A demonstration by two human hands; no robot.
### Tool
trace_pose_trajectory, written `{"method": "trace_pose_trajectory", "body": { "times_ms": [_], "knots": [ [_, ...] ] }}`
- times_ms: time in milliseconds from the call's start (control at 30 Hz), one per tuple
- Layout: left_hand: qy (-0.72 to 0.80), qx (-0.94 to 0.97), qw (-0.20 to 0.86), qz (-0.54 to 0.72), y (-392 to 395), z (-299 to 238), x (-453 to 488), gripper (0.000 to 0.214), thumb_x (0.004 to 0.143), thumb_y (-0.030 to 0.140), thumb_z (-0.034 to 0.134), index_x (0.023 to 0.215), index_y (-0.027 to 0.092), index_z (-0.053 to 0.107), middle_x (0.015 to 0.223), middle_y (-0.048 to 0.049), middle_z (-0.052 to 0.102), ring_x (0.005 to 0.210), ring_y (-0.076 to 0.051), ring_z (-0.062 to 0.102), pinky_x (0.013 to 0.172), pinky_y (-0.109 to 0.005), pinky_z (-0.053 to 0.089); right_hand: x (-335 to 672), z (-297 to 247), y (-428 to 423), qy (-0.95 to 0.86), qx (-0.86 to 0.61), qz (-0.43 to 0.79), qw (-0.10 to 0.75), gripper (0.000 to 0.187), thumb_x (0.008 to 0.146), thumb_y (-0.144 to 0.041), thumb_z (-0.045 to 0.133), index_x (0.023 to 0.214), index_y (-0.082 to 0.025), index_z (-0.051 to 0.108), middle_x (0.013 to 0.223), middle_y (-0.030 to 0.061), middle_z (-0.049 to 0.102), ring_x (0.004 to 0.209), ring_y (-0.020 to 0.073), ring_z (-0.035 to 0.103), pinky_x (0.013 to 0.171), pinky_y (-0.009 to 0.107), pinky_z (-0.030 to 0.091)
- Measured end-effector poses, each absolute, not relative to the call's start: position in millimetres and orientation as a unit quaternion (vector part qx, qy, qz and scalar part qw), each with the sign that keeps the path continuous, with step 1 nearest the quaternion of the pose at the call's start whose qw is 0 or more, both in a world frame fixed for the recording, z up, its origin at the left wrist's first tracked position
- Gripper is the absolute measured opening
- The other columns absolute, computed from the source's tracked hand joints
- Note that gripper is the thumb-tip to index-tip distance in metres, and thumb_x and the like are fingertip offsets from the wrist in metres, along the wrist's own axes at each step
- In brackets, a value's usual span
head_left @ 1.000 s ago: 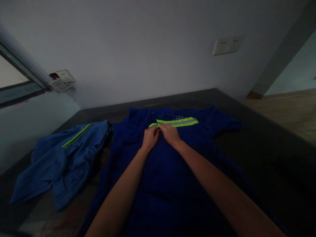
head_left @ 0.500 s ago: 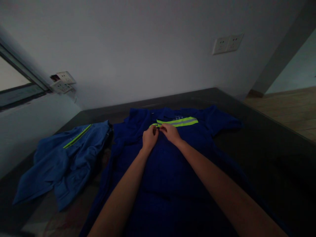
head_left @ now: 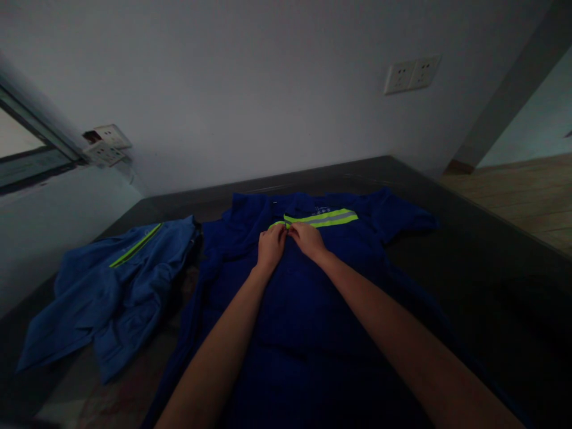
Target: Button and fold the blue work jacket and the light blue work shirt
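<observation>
A dark blue work shirt (head_left: 286, 310) with a yellow-green and grey reflective stripe (head_left: 328, 218) across its chest is spread out before me, collar toward the wall. My left hand (head_left: 270, 245) pinches the front edge of the shirt at the stripe's level. Right beside it, my right hand (head_left: 307, 238) also pinches the front edge, fingertips almost meeting those of the left. Whatever small part of the shirt lies between the fingertips is hidden and too dark to make out.
On the left lies a lighter blue garment (head_left: 129, 286) with a yellow-green stripe, crumpled on the dark table (head_left: 370, 170). White sockets (head_left: 412, 74) are on the wall behind, and more sockets (head_left: 109, 144) hang loose at the left corner.
Both hands stay pinched at the same place on the shirt front, with only slight finger movement. The whole view has shifted a little.
</observation>
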State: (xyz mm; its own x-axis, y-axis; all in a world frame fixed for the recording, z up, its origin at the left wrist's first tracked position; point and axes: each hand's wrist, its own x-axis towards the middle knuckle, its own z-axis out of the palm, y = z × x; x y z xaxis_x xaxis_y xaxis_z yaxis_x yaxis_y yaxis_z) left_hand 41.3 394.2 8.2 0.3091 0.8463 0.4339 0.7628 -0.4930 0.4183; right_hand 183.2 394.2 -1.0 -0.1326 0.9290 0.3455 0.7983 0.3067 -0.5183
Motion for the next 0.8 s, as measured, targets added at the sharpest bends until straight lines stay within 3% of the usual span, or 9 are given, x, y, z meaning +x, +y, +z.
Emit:
{"method": "trace_pose_trajectory", "body": {
  "times_ms": [167, 333, 467, 567, 667, 800],
  "knots": [
    [0.480, 0.814, 0.060, 0.322, 393, 9, 43, 0.013, 0.091, 0.022, 0.047, 0.091, 0.017, 0.059, 0.094, -0.0073, 0.064, 0.088, -0.019, 0.059, 0.078, -0.029, 0.041, 185, -2, 397, -0.730, -0.595, 0.106, 0.319, 0.015, 0.089, -0.024, 0.050, 0.093, -0.019, 0.064, 0.089, 0.0063, 0.067, 0.082, 0.0191, 0.061, 0.072, 0.028, 0.042],
    [0.475, 0.773, 0.167, 0.385, 397, 4, 41, 0.013, 0.090, 0.025, 0.048, 0.085, 0.017, 0.056, 0.083, -0.0036, 0.063, 0.078, -0.015, 0.058, 0.072, -0.024, 0.043, 186, 0, 396, -0.719, -0.587, 0.127, 0.351, 0.034, 0.089, -0.024, 0.051, 0.123, -0.021, 0.053, 0.083, 0.0014, 0.067, 0.072, 0.0172, 0.061, 0.066, 0.026, 0.044],
    [0.445, 0.769, 0.206, 0.410, 397, 5, 40, 0.015, 0.091, 0.027, 0.046, 0.087, 0.017, 0.057, 0.085, -0.0033, 0.064, 0.080, -0.014, 0.059, 0.075, -0.023, 0.043, 186, 2, 393, -0.757, -0.511, 0.135, 0.386, 0.046, 0.089, -0.016, 0.045, 0.134, -0.028, 0.046, 0.116, 0.0025, 0.065, 0.096, 0.0172, 0.061, 0.083, 0.028, 0.045],
    [0.438, 0.769, 0.219, 0.410, 397, 6, 40, 0.019, 0.092, 0.029, 0.043, 0.091, 0.018, 0.058, 0.088, -0.0034, 0.064, 0.082, -0.014, 0.059, 0.075, -0.023, 0.043, 186, 0, 394, -0.742, -0.506, 0.158, 0.409, 0.035, 0.087, -0.015, 0.047, 0.118, -0.025, 0.060, 0.118, 0.0037, 0.064, 0.103, 0.0193, 0.059, 0.089, 0.031, 0.043],
    [0.462, 0.755, 0.220, 0.409, 398, 5, 39, 0.020, 0.093, 0.029, 0.041, 0.092, 0.018, 0.058, 0.085, -0.0024, 0.064, 0.078, -0.014, 0.058, 0.071, -0.021, 0.042, 188, -4, 399, -0.697, -0.537, 0.183, 0.438, 0.022, 0.082, -0.016, 0.050, 0.096, -0.021, 0.067, 0.093, 0.0037, 0.070, 0.086, 0.0198, 0.063, 0.081, 0.031, 0.046],
    [0.499, 0.724, 0.229, 0.418, 401, 3, 38, 0.019, 0.092, 0.029, 0.042, 0.092, 0.018, 0.057, 0.076, -0.0003, 0.062, 0.069, -0.012, 0.057, 0.064, -0.020, 0.041, 193, -11, 408, -0.643, -0.562, 0.198, 0.480, 0.025, 0.080, -0.012, 0.043, 0.092, -0.018, 0.065, 0.077, 0.0019, 0.067, 0.068, 0.0159, 0.061, 0.068, 0.028, 0.049]
  ]
}}
